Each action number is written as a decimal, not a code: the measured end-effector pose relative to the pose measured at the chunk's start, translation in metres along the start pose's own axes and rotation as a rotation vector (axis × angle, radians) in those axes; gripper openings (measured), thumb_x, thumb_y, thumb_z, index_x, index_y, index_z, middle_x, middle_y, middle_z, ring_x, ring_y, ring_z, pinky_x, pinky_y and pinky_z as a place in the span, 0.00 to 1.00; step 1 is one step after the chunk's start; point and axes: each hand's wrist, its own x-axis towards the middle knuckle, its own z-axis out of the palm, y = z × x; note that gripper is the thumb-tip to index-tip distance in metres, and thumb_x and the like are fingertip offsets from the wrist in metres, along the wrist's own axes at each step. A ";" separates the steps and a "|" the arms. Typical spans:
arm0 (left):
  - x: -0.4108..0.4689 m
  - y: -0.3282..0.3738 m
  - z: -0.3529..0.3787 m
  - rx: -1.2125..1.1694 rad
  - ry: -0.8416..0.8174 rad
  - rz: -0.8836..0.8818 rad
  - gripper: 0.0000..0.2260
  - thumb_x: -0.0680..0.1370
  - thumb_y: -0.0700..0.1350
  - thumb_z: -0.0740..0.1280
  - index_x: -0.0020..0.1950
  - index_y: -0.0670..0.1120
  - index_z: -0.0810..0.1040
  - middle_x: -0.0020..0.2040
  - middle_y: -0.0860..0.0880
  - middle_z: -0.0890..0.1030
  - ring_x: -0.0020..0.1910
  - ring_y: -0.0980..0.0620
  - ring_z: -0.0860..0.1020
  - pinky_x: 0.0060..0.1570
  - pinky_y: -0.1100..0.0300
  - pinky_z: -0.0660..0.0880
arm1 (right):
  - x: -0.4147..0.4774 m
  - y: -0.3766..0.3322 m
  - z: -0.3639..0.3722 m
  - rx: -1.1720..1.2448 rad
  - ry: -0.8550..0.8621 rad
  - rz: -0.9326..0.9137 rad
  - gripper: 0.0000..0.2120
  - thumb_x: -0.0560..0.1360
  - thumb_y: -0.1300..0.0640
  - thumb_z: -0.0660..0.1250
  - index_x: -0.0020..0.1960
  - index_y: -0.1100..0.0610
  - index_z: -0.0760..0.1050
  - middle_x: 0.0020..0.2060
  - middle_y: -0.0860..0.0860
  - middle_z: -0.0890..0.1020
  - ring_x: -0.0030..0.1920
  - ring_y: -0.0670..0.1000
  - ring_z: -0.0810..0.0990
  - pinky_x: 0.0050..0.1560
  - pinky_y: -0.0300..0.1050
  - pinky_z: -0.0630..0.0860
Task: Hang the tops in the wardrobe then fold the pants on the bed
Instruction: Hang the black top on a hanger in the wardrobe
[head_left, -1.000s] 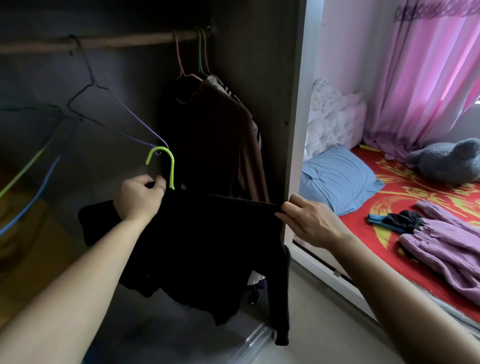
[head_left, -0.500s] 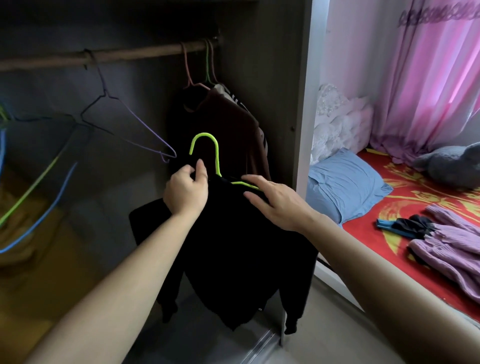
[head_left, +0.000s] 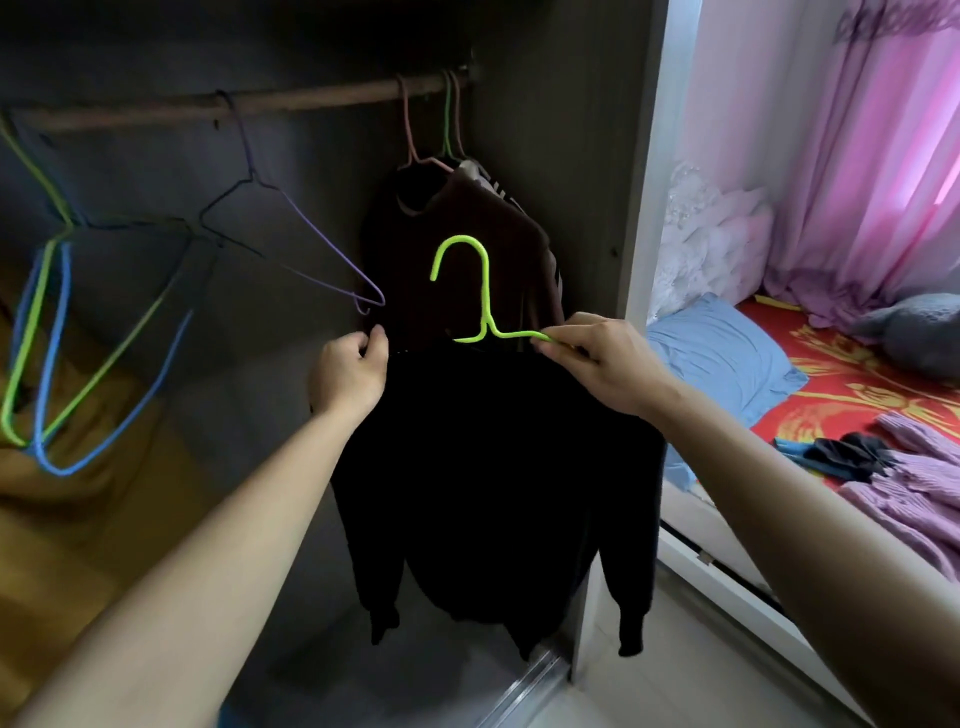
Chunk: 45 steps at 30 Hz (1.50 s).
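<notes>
1. The black top (head_left: 493, 467) hangs below the rail (head_left: 260, 104), draped on the green hanger (head_left: 485, 291). The hanger's hook stands free under the rail and is not on it, so this top is not yet hung.
2. The right hand (head_left: 597, 358) has a closed grip, pinching the hanger's bare arm where it meets the top's shoulder. The left hand (head_left: 350, 374) has a closed grip on the fabric at the other shoulder. It is too dark there to tell whether the wire is also in that pinch.
3. That bare wire suggests this shoulder is not fully seated. If so, the top could slide off on the lift towards the rail.
4. Neither hand steadies the hook. Raised by the shoulders alone, it may tip and miss the rail.
5. The purple hanger (head_left: 311, 244) hangs from the rail, with its lower tip just beside the left hand. A lift on that side could snag it or knock it off the rail.
6. The brown top (head_left: 467, 234) hangs at the rail's right end, directly behind the hook. The hook could catch its collar or the hangers crowded there.
7. On the bed (head_left: 857, 374), right of the rail, lie a purple garment (head_left: 924, 488) and a dark item (head_left: 841, 454). I cannot tell which are pants.
</notes>
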 end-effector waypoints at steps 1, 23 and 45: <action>0.001 -0.002 -0.001 -0.025 0.009 -0.016 0.23 0.81 0.53 0.60 0.30 0.41 0.65 0.27 0.43 0.70 0.33 0.39 0.71 0.33 0.52 0.62 | 0.002 -0.001 0.003 0.012 -0.027 0.001 0.13 0.82 0.47 0.62 0.62 0.46 0.81 0.44 0.43 0.77 0.44 0.43 0.76 0.42 0.42 0.73; 0.045 -0.040 -0.036 -0.496 -0.204 0.140 0.05 0.74 0.57 0.71 0.45 0.59 0.83 0.41 0.57 0.85 0.42 0.54 0.83 0.53 0.47 0.79 | 0.074 -0.081 -0.013 0.033 -0.228 0.139 0.17 0.80 0.38 0.60 0.52 0.48 0.81 0.36 0.46 0.82 0.37 0.42 0.80 0.36 0.35 0.75; 0.146 -0.059 -0.031 -0.020 -0.016 0.120 0.11 0.78 0.37 0.60 0.57 0.44 0.78 0.51 0.39 0.83 0.53 0.36 0.80 0.55 0.48 0.76 | 0.111 -0.086 -0.011 -0.130 0.180 0.338 0.21 0.80 0.40 0.62 0.47 0.56 0.83 0.37 0.53 0.82 0.42 0.54 0.81 0.43 0.49 0.77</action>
